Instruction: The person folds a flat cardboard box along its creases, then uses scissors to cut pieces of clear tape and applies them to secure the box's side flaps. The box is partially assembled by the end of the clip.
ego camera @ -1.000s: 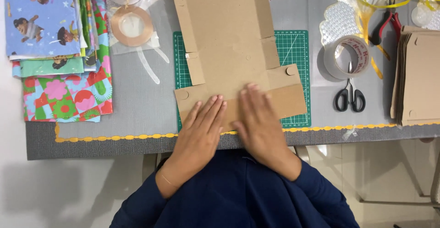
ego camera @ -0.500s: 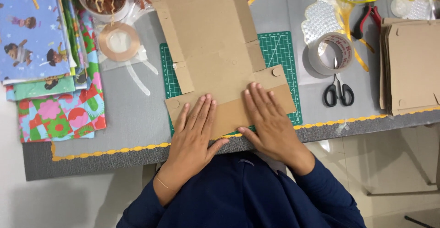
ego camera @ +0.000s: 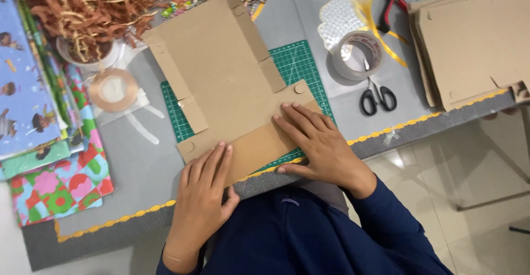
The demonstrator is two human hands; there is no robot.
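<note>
Both hands lie flat and open, fingers stretched out, pressing on a brown cardboard cutout (ego camera: 232,82) in the middle of the frame. The left hand (ego camera: 201,195) sits at lower centre-left, its fingertips on the folded lower flap of the cardboard. The right hand (ego camera: 320,145) lies just right of centre, palm down on the same flap, fingers pointing toward the upper left. Neither hand grips anything.

The cardboard rests on a green cutting mat (ego camera: 301,65) on the grey table (ego camera: 138,170), reaching toward the top of the frame. At upper right of the mat stands a roll of clear tape (ego camera: 359,54), with black scissors (ego camera: 378,95) just below it. A stack of cardboard blanks (ego camera: 469,43) fills the upper right corner. At left lie patterned papers (ego camera: 49,159), a brown tape roll (ego camera: 113,90) and shredded brown paper (ego camera: 83,10) at upper left.
</note>
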